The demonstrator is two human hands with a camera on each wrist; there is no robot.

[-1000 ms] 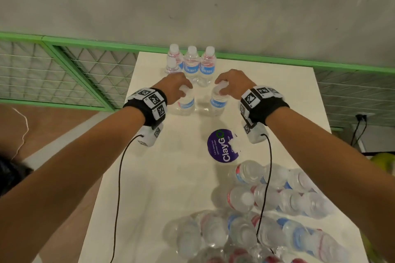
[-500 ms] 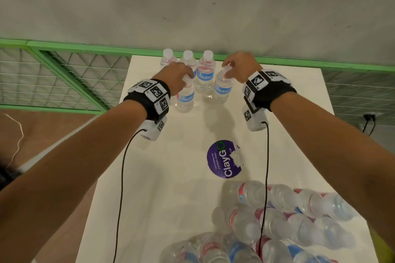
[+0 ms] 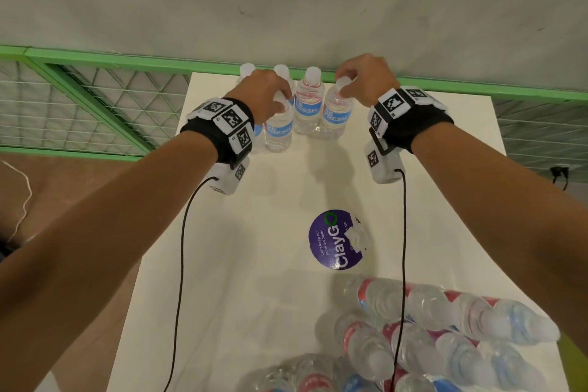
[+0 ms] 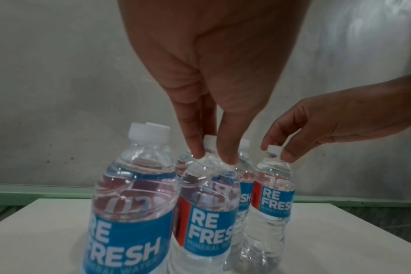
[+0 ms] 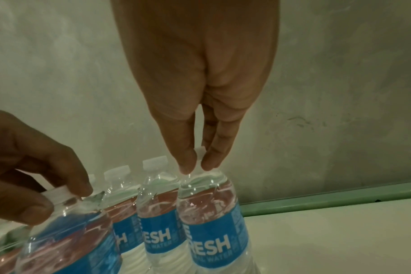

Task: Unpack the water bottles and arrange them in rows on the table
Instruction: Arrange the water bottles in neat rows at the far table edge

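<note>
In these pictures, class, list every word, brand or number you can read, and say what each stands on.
"RE FRESH": blue labels on the standing bottles.
"MINERAL WATER": under it, partly cut off.
"ClayGO": purple round sticker on the table.
"Let's keep our pantries clean": sticker, small.
Wrist-band squares: coded patterns, unreadable.
Lying bottles' labels: blurred.

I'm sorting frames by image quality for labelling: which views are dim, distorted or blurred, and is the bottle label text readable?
Head view: bright, wide-angle bending of the green rail; soft shadows on the table; the wrapped pack near the bottom edge is blurred. Left wrist view: dim and soft, though REFRESH reads on the bottle the left hand pinches. Right wrist view: dim, greenish; only "ESH" shows.
</note>
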